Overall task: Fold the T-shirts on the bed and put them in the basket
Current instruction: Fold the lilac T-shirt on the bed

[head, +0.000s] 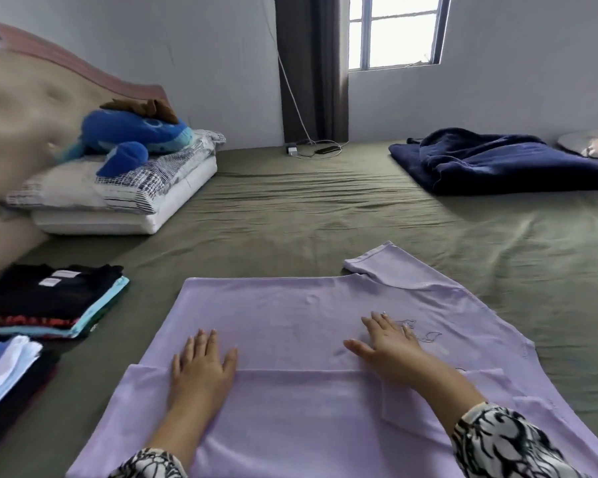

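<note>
Two flat, spread hands, left point(201, 365) and right point(389, 343), press the lilac shirt point(290, 319) — soft, light, floppy; best pinched at the fold's corners.

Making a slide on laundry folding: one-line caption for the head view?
Both hands, left hand and right hand, press flat on a lilac T-shirt spread over the bed.

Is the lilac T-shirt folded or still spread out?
Partly folded: the lilac T-shirt lies flat on the bed, one edge turned over, both open hands pressing it.
</note>
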